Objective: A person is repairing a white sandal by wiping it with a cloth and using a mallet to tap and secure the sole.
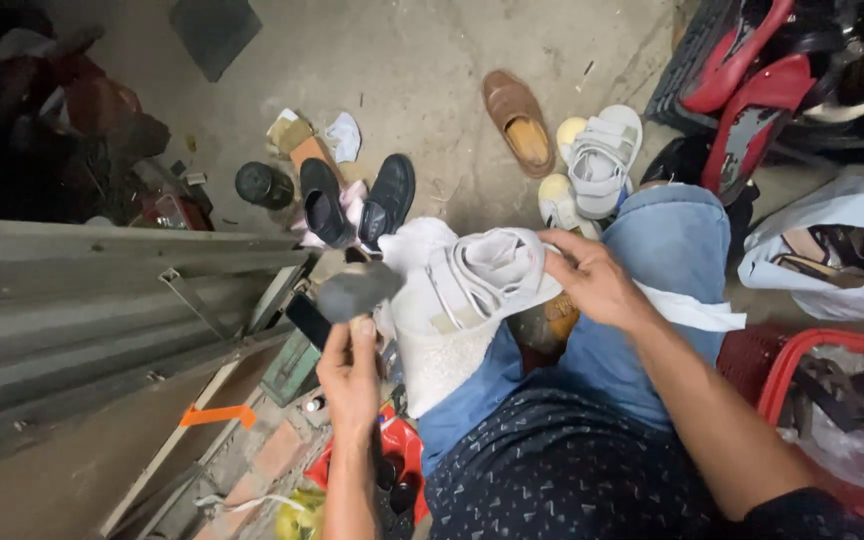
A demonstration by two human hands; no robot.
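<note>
My left hand [350,368]: closed round a handle, of which I see only a stub; the grey hammer head [357,287] stands just above my fist.
My right hand [592,283]: fingers curled, gripping the white strapped shoe [482,275] at its right end.
Shoe: lies over a white cloth [437,335] on my blue-jeaned knee [667,240], between both hands; its underside is hidden.
Hard to make out: what lies under the cloth.
Floor [422,70]: black pair [357,200], brown shoe [519,120], white sandals [597,160] beyond.

Motion-blurred hammer head [357,287]; red basket [802,362] and red scooter [752,70] cut off by the frame's right edge.
</note>
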